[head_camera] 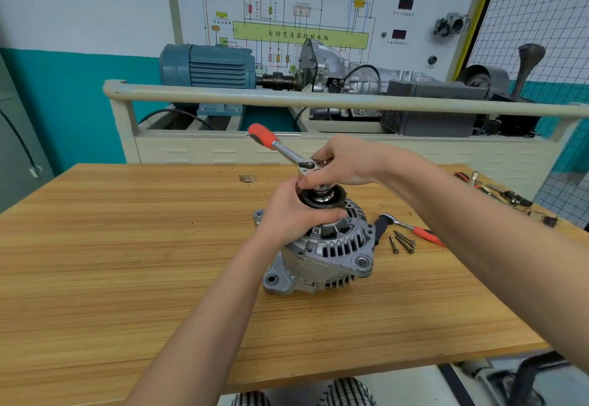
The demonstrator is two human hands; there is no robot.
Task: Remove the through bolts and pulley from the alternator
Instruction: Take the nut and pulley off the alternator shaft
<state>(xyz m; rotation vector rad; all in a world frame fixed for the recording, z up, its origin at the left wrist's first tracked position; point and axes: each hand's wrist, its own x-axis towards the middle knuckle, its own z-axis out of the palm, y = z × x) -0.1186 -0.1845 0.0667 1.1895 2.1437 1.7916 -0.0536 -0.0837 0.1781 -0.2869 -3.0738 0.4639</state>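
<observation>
The silver cast-metal alternator (pixel 322 255) stood on the light wooden bench (pixel 127 262), a little right of its middle, with the black grooved pulley (pixel 322 199) on top. The left hand (pixel 293 214) wrapped the pulley from the left. Above it, the right hand (pixel 344 163) held the head of the red-handled steel ratchet (pixel 280 147), whose handle reached up and to the left. Just right of the alternator lay four long dark through bolts (pixel 403 241), and just behind them a second red-handled ratchet (pixel 411 228). Small hand tools (pixel 497 190) lay at the bench's far right edge. Behind the bench stood a cream metal training stand (pixel 287 147), which carried a blue electric motor (pixel 207 66) at left.
</observation>
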